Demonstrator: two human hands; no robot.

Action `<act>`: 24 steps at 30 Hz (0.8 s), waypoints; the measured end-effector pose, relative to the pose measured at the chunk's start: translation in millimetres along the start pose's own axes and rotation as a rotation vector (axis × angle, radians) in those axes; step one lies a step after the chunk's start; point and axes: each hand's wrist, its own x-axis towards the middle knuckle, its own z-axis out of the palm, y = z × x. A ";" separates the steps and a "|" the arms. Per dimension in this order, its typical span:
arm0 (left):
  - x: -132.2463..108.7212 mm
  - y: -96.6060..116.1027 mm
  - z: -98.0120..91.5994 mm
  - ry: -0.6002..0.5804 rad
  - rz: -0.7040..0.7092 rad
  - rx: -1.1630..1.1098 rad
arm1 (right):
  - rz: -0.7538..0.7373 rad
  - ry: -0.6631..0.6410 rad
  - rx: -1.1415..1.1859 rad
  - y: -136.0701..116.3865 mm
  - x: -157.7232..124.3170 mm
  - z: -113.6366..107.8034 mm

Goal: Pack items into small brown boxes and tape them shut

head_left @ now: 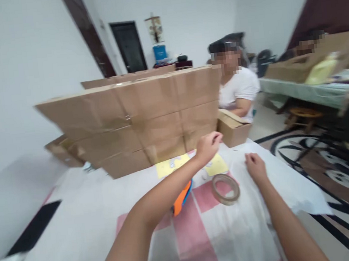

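Observation:
My left hand (208, 148) reaches across the white cloth with its fingers curled together, in front of the wall of stacked cardboard boxes (157, 115). Whether anything is pinched in it is too small to tell. To its right, my right hand (256, 166) is closed over the table's right side; its fingers hide whatever may be inside. A roll of brown tape (229, 200) lies between my forearms. Partly covered by my left forearm is an orange and blue object (179, 201). Yellow sheets (218, 165) lie beneath and beyond my left hand.
A small open cardboard box (235, 130) stands at the table's far right corner. Behind it sits a person in a white shirt (240, 90). A dark flat panel (35, 226) lies at the left edge. Another table with a green cloth (307, 90) stands at right.

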 end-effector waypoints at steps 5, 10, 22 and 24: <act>-27.9 4.1 -87.4 0.003 0.027 -0.170 | 0.082 -0.009 -0.168 -4.9 2.8 3.3; -101.6 -59.9 -161.5 0.054 -0.262 0.101 | 0.094 0.017 -0.179 -13.4 -3.9 5.0; -160.2 -50.0 -76.8 -0.395 -0.548 0.287 | 0.150 0.046 -0.092 -9.6 -4.2 7.5; -148.7 -42.7 -66.4 -0.388 -0.551 0.271 | 0.159 0.054 -0.064 -11.9 -4.4 5.4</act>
